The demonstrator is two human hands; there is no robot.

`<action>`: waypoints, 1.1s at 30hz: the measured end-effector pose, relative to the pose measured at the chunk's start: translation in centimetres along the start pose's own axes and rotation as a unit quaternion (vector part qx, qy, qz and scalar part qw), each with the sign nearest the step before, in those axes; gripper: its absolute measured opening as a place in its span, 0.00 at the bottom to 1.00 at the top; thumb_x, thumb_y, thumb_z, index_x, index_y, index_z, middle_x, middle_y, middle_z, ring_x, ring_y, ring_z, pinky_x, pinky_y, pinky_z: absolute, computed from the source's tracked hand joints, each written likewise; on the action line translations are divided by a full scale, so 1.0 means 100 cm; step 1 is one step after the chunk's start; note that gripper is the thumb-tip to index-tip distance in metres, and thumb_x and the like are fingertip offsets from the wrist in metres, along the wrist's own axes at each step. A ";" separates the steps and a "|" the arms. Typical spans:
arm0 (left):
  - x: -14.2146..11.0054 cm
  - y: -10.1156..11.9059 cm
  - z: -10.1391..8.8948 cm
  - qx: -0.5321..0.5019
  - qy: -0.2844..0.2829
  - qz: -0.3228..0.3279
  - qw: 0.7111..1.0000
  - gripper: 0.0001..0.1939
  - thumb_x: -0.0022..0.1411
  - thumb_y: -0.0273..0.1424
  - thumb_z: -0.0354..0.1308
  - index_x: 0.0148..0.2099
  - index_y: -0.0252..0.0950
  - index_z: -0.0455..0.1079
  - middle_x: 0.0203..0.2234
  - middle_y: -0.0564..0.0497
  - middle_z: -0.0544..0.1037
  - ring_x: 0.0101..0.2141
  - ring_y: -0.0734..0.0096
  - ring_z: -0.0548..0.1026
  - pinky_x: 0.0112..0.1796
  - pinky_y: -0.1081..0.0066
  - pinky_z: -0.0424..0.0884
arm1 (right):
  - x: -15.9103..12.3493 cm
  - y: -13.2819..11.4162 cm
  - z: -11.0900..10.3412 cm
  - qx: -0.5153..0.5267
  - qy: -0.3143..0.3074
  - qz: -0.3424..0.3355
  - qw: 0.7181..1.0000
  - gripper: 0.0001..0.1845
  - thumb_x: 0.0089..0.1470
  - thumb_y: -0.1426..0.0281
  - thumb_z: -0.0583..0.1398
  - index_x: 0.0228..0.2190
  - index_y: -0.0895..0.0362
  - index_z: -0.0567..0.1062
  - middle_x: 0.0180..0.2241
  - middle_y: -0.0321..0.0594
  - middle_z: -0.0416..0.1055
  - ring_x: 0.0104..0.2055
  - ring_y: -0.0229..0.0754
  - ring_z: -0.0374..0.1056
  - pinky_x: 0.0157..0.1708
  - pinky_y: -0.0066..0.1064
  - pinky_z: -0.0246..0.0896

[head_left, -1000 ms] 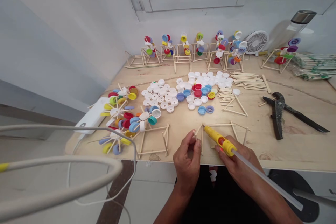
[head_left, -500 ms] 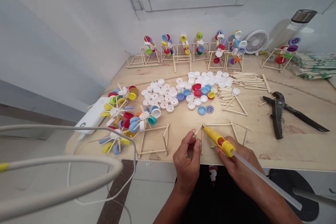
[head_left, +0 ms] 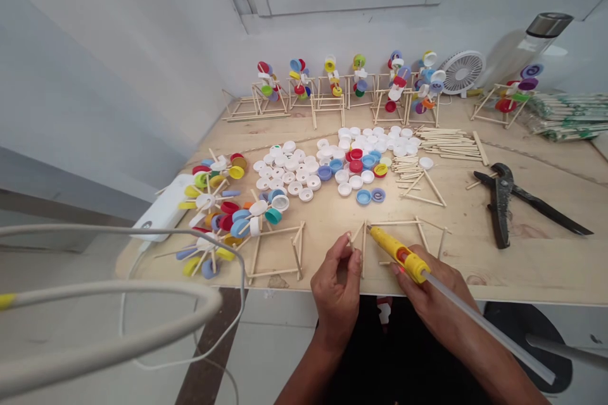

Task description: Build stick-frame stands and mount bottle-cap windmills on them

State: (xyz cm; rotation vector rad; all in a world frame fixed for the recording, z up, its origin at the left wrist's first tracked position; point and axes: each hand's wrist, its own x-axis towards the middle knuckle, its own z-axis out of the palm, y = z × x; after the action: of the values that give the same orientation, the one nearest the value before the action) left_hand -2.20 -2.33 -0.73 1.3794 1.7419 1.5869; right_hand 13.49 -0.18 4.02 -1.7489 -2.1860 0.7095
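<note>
At the near edge of the wooden table (head_left: 522, 247), my left hand (head_left: 338, 291) pinches a short wooden stick of a small stick frame (head_left: 403, 228) that lies flat. My right hand (head_left: 427, 300) grips a yellow glue gun (head_left: 396, 255) with a long clear glue stick trailing back from it. The gun's nozzle points at the frame's corner, close to my left fingertips.
Loose bottle caps (head_left: 332, 168), mostly white, lie mid-table. Cap-and-stick wheels (head_left: 223, 215) and another stick frame (head_left: 275, 253) are at the left. Finished models (head_left: 351, 85) line the back wall beside a small fan (head_left: 462, 73). Black pliers (head_left: 503, 199) and stick piles (head_left: 449, 142) lie right.
None apart from a slight shift of the camera; both hands stay at the stick frame's corner.
</note>
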 end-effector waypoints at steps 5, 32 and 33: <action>0.001 0.000 0.000 0.005 -0.002 0.007 1.000 0.16 0.61 0.29 0.56 0.52 0.37 0.68 0.30 0.52 0.77 0.29 0.76 0.76 0.33 0.75 0.74 | 0.002 0.000 0.002 0.008 -0.005 -0.006 1.000 0.14 0.61 0.58 0.48 0.34 0.53 0.67 0.28 0.38 0.74 0.29 0.44 0.71 0.26 0.30 0.56; 0.000 -0.001 0.000 0.017 0.005 0.015 1.000 0.16 0.61 0.29 0.56 0.52 0.37 0.69 0.30 0.52 0.77 0.29 0.76 0.76 0.33 0.75 0.74 | 0.003 0.000 -0.002 0.006 -0.018 -0.024 1.000 0.13 0.60 0.60 0.49 0.31 0.53 0.66 0.26 0.37 0.72 0.27 0.42 0.69 0.26 0.30 0.56; 0.000 -0.001 0.000 0.016 0.005 0.016 1.000 0.16 0.61 0.29 0.56 0.52 0.37 0.69 0.30 0.52 0.77 0.29 0.76 0.76 0.33 0.76 0.74 | 0.003 0.000 -0.003 0.009 -0.021 -0.026 0.999 0.13 0.60 0.59 0.49 0.31 0.53 0.66 0.26 0.37 0.72 0.27 0.42 0.69 0.26 0.30 0.56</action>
State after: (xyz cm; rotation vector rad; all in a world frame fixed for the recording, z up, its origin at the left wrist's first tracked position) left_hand -2.27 -2.34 -0.78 1.4224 1.7669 1.5917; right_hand 13.55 0.21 4.21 -1.6766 -2.2370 0.7570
